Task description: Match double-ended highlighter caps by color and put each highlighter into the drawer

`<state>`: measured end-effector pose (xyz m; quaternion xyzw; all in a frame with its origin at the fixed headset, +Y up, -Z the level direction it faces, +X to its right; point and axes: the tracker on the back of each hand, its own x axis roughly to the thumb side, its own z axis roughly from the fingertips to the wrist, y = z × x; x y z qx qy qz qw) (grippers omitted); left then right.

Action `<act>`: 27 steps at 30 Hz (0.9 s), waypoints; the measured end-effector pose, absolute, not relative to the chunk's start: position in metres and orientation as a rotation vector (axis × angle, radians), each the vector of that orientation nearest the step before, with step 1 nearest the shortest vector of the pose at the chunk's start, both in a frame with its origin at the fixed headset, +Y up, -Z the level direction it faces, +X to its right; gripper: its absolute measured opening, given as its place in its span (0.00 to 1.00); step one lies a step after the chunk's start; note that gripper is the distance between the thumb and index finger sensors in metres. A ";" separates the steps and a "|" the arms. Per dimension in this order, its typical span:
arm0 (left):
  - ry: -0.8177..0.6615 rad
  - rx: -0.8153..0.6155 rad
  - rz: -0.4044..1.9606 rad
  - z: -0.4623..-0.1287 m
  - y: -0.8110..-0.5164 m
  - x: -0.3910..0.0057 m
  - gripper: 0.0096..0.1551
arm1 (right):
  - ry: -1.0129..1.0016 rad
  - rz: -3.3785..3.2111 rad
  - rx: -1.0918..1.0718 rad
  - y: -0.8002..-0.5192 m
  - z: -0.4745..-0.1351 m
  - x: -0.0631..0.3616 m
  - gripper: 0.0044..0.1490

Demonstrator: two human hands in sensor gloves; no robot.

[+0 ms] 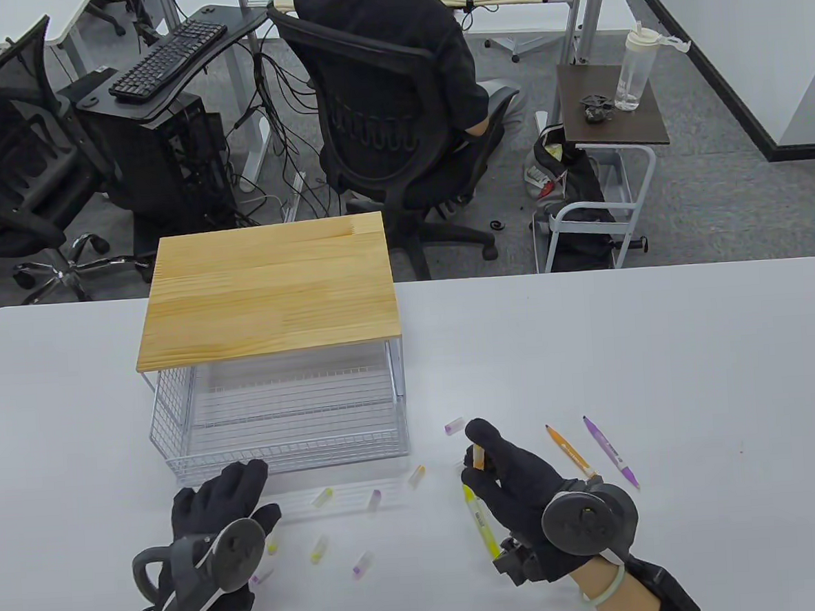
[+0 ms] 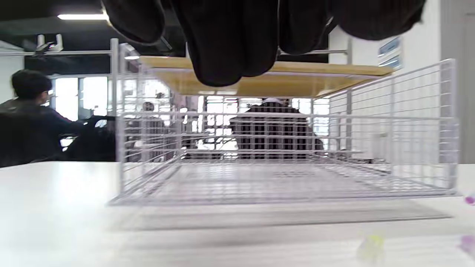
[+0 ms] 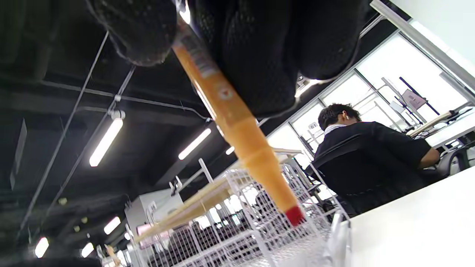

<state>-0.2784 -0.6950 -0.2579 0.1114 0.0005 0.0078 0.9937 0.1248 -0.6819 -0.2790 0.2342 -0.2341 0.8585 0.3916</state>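
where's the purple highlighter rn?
Table view, right side: the purple highlighter lies on the table, beside the orange highlighter, just beyond the right hand.

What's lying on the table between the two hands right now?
Table view: loose caps lie between the left hand and right hand: a yellow cap, purple cap, another yellow, another purple.

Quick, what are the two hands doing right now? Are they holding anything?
Left hand: open, fingers straight, near the wire drawer, holding nothing.
Right hand: grip closed around an orange highlighter, its tip uncapped.
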 end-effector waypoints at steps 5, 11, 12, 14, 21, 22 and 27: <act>0.173 0.120 -0.004 -0.248 -0.705 -0.313 0.34 | -0.636 2.161 0.616 -0.680 -0.273 0.124 0.39; 0.276 -0.063 -0.063 -0.263 -0.732 -0.320 0.38 | -0.631 2.152 0.634 -0.680 -0.272 0.122 0.35; 0.292 -0.102 -0.087 -0.265 -0.734 -0.320 0.40 | -0.633 2.157 0.640 -0.681 -0.272 0.122 0.35; 0.349 -0.217 -0.163 -0.265 -0.739 -0.323 0.42 | -0.640 2.168 0.650 -0.680 -0.271 0.122 0.34; 0.420 -0.457 -0.150 -0.263 -0.756 -0.334 0.46 | -0.594 2.155 0.668 -0.683 -0.273 0.119 0.34; 0.424 -0.480 -0.168 -0.264 -0.758 -0.335 0.46 | -0.590 2.160 0.672 -0.684 -0.273 0.118 0.34; 0.423 -0.512 -0.191 -0.265 -0.761 -0.333 0.48 | -0.592 2.165 0.679 -0.684 -0.273 0.118 0.34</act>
